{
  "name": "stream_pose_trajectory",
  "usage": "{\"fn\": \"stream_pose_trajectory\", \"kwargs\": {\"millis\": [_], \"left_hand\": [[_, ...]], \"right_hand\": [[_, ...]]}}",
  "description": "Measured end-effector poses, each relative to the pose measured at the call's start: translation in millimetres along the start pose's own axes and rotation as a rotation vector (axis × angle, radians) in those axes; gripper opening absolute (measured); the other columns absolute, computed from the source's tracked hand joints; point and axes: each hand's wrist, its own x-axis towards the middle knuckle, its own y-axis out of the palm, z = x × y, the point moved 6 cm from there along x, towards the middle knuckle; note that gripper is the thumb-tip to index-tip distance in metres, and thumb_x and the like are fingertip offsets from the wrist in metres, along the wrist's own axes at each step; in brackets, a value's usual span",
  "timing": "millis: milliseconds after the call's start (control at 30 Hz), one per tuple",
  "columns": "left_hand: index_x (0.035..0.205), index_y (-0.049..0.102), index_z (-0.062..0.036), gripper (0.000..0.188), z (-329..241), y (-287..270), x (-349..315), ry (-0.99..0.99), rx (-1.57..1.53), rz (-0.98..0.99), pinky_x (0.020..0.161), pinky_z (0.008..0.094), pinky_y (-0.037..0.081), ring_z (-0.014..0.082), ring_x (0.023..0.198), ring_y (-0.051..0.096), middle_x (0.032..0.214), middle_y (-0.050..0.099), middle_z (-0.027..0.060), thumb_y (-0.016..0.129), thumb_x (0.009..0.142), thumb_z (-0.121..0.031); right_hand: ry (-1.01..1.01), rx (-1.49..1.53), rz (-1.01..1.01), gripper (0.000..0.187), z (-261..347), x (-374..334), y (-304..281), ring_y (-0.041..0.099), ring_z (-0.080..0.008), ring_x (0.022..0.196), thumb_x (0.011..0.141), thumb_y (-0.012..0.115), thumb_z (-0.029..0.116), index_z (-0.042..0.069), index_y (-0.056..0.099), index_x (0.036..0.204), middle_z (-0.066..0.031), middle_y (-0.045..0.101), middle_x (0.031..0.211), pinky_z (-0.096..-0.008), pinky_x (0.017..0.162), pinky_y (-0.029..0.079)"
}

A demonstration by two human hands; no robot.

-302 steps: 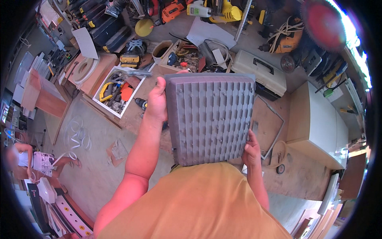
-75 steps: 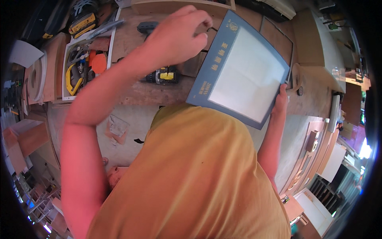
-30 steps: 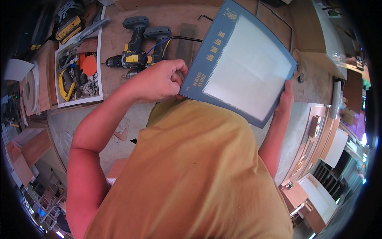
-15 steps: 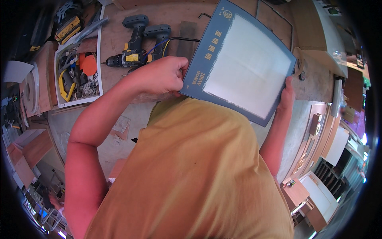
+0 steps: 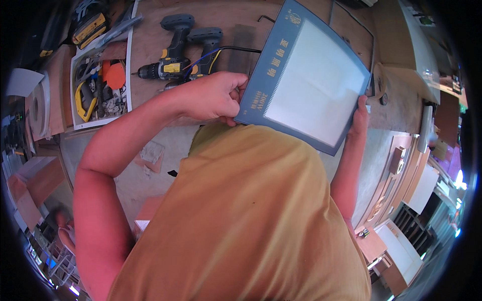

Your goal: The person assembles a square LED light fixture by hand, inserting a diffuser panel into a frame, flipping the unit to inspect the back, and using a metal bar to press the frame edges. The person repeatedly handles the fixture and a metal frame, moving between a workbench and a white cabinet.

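A flat floodlight (image 5: 316, 83) with a blue-grey frame, a pale panel and gold lettering is held tilted just beyond my shirt front. At its lower left corner my left hand (image 5: 216, 96) is closed, fingers curled against the frame edge; the fingertips are partly hidden. My right hand (image 5: 358, 119) grips the opposite edge, with the thumb at the front and the other fingers out of sight behind. From the floodlight's left side a black cable (image 5: 240, 48) runs out, ending in loose blue and yellow wires near two cordless drills (image 5: 173, 50).
The drills lie on a brown workbench (image 5: 150, 22). To their left stands a white-edged tray (image 5: 129, 75) of tools and small parts, including a yellow-handled tool (image 5: 83, 103). A bent metal rod (image 5: 371, 40) is behind the floodlight. Wooden panels (image 5: 401, 155) are at the right.
The floodlight's left corner and my left hand have shifted slightly right in the picture, and the panel is tilted a little differently. Both hands keep their places on its edges.
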Motion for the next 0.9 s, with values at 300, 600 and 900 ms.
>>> {"fn": "stream_pose_trajectory", "kwargs": {"millis": [300, 600, 900], "left_hand": [[0.115, 0.057, 0.0042, 0.032, 8.0, -2.1, 3.6, 0.027, 0.003, 0.053, 0.071, 0.0296, 0.057, 0.0156, 0.077, 0.068, 0.093, 0.069, 0.01, 0.059, 0.084, -0.003], [0.117, 0.055, 0.0044, 0.035, 17.6, -6.0, 5.9, -0.05, -0.081, 0.07, 0.071, 0.0292, 0.058, 0.0175, 0.078, 0.071, 0.095, 0.07, 0.0119, 0.059, 0.082, 0.0], [0.118, 0.054, 0.0046, 0.038, 27.5, -9.8, 10.5, -0.082, -0.093, 0.067, 0.073, 0.0309, 0.061, 0.0186, 0.079, 0.072, 0.097, 0.071, 0.0133, 0.057, 0.081, 0.002]], "right_hand": [[0.05, 0.107, 0.091, 0.06, -13.7, 3.2, 13.6, 0.068, -0.0255, 0.106, 0.106, 0.049, 0.05, -0.001, 0.056, 0.136, -0.0143, 0.067, 0.124, -0.039, 0.091, 0.058], [0.169, -0.086, -0.052, 0.058, -10.5, -8.2, 19.9, 0.07, -0.0279, 0.103, 0.109, 0.043, 0.045, -0.006, 0.056, 0.133, -0.0192, 0.067, 0.123, -0.0392, 0.089, 0.058], [0.154, -0.157, -0.096, 0.059, -10.3, -5.6, 9.9, 0.072, -0.0257, 0.094, 0.108, 0.046, 0.046, -0.008, 0.059, 0.128, -0.0181, 0.07, 0.114, -0.0367, 0.082, 0.059]]}}
